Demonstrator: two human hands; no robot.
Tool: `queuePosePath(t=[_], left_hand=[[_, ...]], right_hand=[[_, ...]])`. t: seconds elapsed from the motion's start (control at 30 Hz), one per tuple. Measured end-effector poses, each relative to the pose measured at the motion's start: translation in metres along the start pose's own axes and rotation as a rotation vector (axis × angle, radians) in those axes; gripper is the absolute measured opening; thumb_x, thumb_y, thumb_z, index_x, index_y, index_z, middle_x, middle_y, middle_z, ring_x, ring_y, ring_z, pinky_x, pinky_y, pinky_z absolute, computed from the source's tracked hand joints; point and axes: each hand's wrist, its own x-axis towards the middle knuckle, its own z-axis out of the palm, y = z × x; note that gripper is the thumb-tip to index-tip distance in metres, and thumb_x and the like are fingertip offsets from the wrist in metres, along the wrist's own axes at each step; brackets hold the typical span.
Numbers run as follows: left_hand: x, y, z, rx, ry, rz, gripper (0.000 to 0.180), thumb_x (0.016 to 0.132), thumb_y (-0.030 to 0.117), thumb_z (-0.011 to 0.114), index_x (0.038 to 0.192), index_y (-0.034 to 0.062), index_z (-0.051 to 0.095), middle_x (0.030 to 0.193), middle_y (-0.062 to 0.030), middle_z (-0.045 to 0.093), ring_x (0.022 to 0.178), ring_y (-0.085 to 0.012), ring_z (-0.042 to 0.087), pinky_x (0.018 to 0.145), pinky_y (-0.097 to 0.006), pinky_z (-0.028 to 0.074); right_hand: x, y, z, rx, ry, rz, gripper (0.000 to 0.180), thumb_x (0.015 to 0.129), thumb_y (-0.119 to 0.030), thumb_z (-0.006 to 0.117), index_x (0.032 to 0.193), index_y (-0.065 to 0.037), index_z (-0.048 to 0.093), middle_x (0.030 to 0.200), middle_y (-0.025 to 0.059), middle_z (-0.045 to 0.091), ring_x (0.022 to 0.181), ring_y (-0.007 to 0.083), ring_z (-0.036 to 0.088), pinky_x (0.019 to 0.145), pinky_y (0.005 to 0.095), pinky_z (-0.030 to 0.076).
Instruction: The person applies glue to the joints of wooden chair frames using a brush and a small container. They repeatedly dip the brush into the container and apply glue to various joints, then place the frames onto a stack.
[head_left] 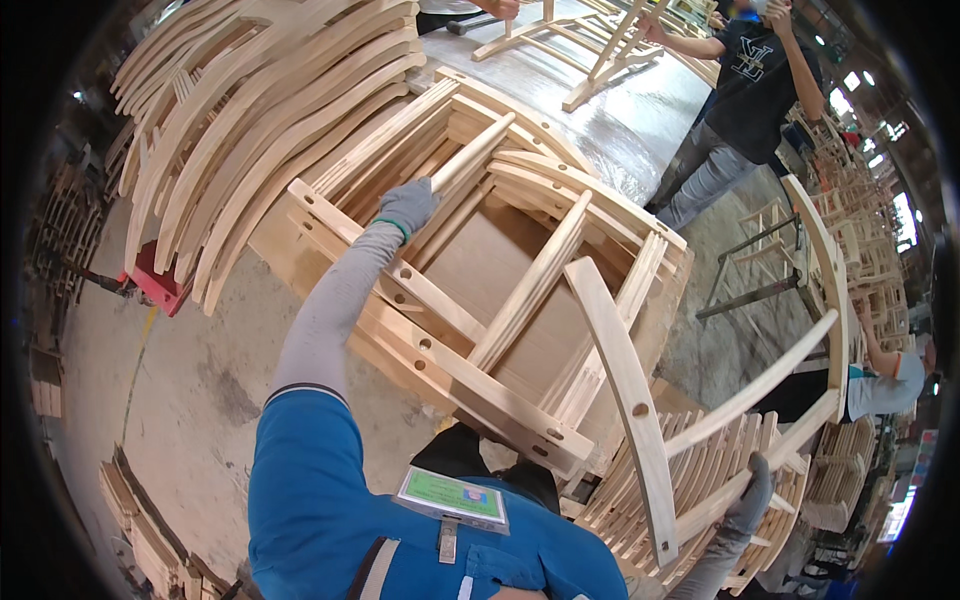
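Workshop floor (180, 400) crowded with stacked curved slats (250, 120): left hand (408, 205) clamped on chair frame (480, 330) rail, right hand (752, 495) gripping loose curved part (760, 390); frame appears assembled, that part apparently unfitted.

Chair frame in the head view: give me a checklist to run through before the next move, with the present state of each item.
1. Left hand gripping a rail of the chair frame: ok, gloved fingers wrap the rail.
2. Right hand holding a curved slat: ok, closed around it at its lower end.
3. Frame supported underneath: cannot tell, its underside is hidden.
4. Stack of curved wooden parts apart from the frame: cannot tell, they overlap in view.
5. Other people away from the frame: ok, person in dark shirt stands beyond the table.
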Motion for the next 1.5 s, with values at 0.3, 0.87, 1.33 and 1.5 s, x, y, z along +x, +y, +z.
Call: queuePosePath(t=[0.3,0.87,1.33,1.5], left_hand=[[-0.046,0.013,-0.105,0.195,0.384,0.375,0.053,0.086,0.044,0.05,0.12,0.0027,0.048,0.11,-0.0169,0.056,0.088,-0.0302,0.056,0.077,-0.039,0.047],[-0.207,0.041,-0.225,-1.379,0.711,0.303,0.023,0.082,0.013,0.059,0.097,-0.0039,0.053,0.067,-0.0071,0.055,0.057,-0.0149,0.056,0.053,-0.028,0.05],[-0.197,-0.038,-0.055,-1.604,0.624,-0.534,0.016,0.071,0.009,0.061,0.083,-0.0004,0.056,0.061,-0.0068,0.053,0.044,-0.0176,0.052,0.044,-0.03,0.046],[-0.153,-0.045,-0.008,-1.737,0.552,-0.557,0.014,0.073,0.011,0.061,0.078,-0.0015,0.06,0.059,-0.0085,0.055,0.05,-0.0202,0.057,0.047,-0.03,0.047]], right_hand=[[0.049,-0.047,0.053,-0.096,-0.109,-0.324,0.054,0.078,-0.018,0.065,0.123,0.003,0.044,0.105,0.0086,0.054,0.093,0.0162,0.052,0.082,0.0269,0.043],[-0.085,-0.25,0.231,-0.073,-0.673,-1.574,0.049,0.086,-0.009,0.056,0.13,0.001,0.04,0.131,0.0162,0.043,0.12,0.0266,0.044,0.094,0.0352,0.042],[-0.047,-0.173,0.194,-0.163,-0.52,-1.276,0.047,0.085,0.003,0.055,0.13,0.004,0.041,0.133,0.0179,0.044,0.125,0.0275,0.041,0.103,0.04,0.034],[-0.045,-0.158,0.163,-0.127,-0.423,-1.003,0.045,0.086,0.002,0.054,0.13,0.004,0.041,0.133,0.0183,0.044,0.124,0.0274,0.042,0.103,0.0391,0.034]])
